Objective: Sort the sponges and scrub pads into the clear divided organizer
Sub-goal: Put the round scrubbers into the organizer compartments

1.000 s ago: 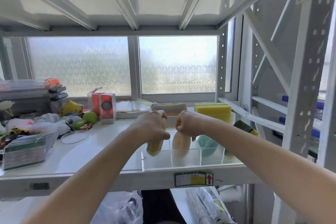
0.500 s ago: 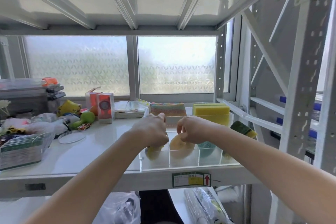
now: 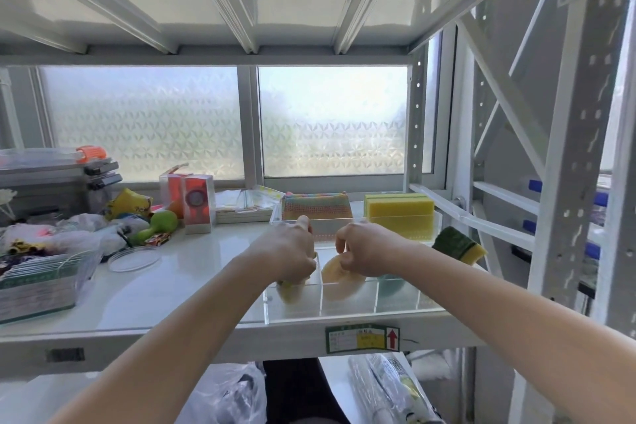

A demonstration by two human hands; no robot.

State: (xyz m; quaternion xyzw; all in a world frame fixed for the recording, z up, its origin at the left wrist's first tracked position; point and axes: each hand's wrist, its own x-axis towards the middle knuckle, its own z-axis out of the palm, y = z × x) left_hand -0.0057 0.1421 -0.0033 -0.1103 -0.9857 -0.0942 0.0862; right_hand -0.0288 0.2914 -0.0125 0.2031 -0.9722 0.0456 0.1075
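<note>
The clear divided organizer (image 3: 406, 302) stands at the shelf's front edge. My left hand (image 3: 287, 251) is closed on a yellow sponge (image 3: 290, 291) that sits low in the left compartment. My right hand (image 3: 366, 249) pinches the top of a round tan pad (image 3: 339, 282) standing in the middle compartment. A teal scrubber (image 3: 392, 280) lies in the right compartment, partly hidden by my right wrist. A green-and-yellow sponge (image 3: 459, 244) lies loose on the shelf, to the right behind the organizer.
Behind the organizer a second clear tray (image 3: 425, 234) holds a multicoloured scrub pad (image 3: 315, 206) and stacked yellow sponges (image 3: 399, 213). Boxes, bags, a clear lid (image 3: 132, 260) and a card holder (image 3: 38, 286) crowd the shelf's left side. A shelf upright (image 3: 564, 182) rises at right.
Both hands have come down: the yellow sponge and the round tan pad have dropped from above the organizer into its left and middle compartments.
</note>
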